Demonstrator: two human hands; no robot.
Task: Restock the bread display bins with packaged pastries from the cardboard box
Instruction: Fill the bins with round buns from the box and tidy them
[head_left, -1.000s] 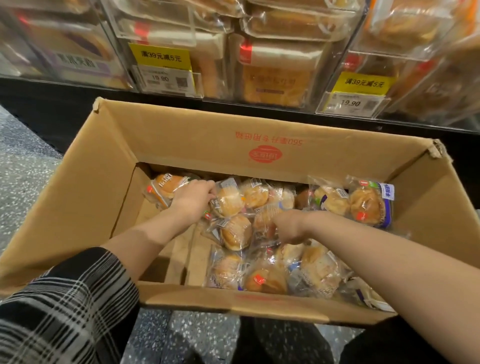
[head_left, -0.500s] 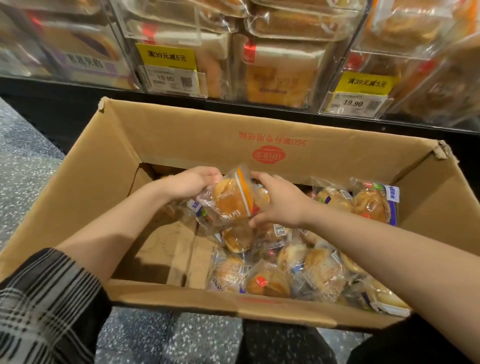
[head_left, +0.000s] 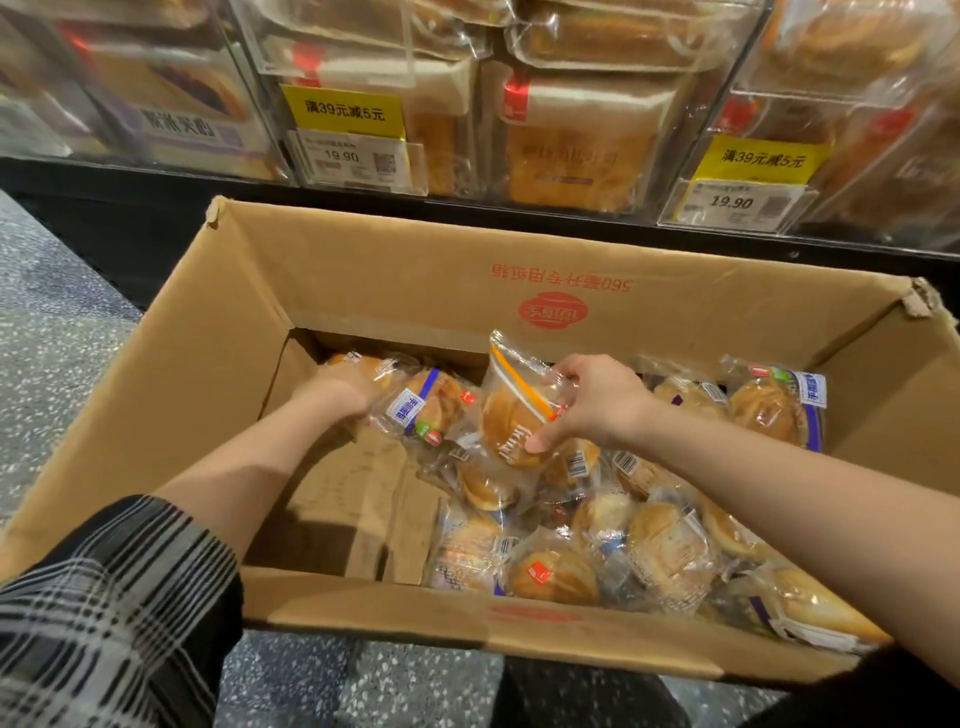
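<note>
While the right hand (head_left: 597, 402) pinches an orange-striped pastry (head_left: 514, 410) mid-frame, the left hand (head_left: 343, 392) sinks among packets, fingers hidden, grip unclear, inside the cardboard box (head_left: 218, 358).

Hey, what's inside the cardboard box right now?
The cardboard box holds wrapped buns piled toward its right side, with bare floor at left. The right hand holds one bun pack; the left hand grips another. Lower layers are covered.

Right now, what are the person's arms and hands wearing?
Both hands, left and right, are bare, without gloves; no rings or watch show. The left arm has a black-and-white plaid sleeve pushed up above the elbow. The right forearm is bare.
</note>
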